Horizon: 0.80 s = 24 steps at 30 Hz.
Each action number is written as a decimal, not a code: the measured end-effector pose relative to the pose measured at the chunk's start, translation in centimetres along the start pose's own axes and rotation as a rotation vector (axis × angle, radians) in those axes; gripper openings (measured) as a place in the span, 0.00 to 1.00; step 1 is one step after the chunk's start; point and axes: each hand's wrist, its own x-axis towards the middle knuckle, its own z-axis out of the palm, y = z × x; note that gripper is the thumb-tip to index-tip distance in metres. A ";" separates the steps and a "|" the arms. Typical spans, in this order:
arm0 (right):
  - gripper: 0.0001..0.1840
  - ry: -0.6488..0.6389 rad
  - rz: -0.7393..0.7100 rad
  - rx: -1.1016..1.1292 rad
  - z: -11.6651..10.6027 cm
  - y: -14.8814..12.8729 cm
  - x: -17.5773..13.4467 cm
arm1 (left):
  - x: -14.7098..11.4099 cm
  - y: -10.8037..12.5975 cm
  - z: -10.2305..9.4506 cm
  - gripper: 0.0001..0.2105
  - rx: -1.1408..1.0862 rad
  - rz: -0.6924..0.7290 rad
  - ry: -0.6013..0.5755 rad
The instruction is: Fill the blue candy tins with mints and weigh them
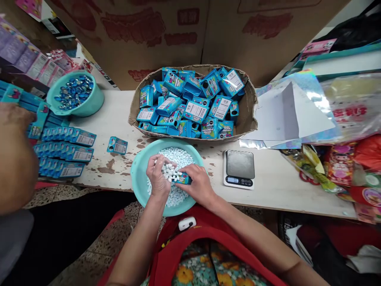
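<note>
A light teal basin (pixel 137 174) full of small white candies (pixel 175 197) stands at the table's front edge. Above it, my left hand (pixel 158 174) is cupped around a heap of the candies. My right hand (pixel 199 184) grips a small blue candy box (pixel 185 178), tilted with one end against the heap in my left hand. My right fingers cover much of this box. Behind the basin, a cut-down cardboard box (pixel 252 115) holds many blue candy boxes (pixel 196 110), lying in a jumble.
A digital scale (pixel 240 165) sits right of the basin. One blue box (pixel 117 145) stands left, near rows of boxes (pixel 67 153) and a teal bowl (pixel 99 99) of shiny blue pieces. Another person's arm (pixel 18 159) reaches in at left. Plastic bags (pixel 354 107) crowd the right.
</note>
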 end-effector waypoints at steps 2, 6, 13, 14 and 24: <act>0.19 0.006 -0.001 0.004 -0.2 0.0 0.2 | 0.1 0.2 0.2 0.10 0.017 -0.002 0.024; 0.19 0.006 0.006 0.012 -0.6 0.1 0.5 | 0.1 0.3 0.4 0.11 0.048 -0.027 0.036; 0.20 -0.008 0.022 0.020 -0.6 -0.1 0.6 | 0.0 0.3 0.5 0.10 0.084 0.007 0.040; 0.20 -0.006 0.024 0.020 -0.6 -0.2 0.6 | 0.0 0.3 0.5 0.10 0.098 0.015 0.037; 0.20 0.029 0.010 0.047 -0.5 -0.6 0.8 | -0.3 0.3 0.5 0.09 0.153 0.090 0.013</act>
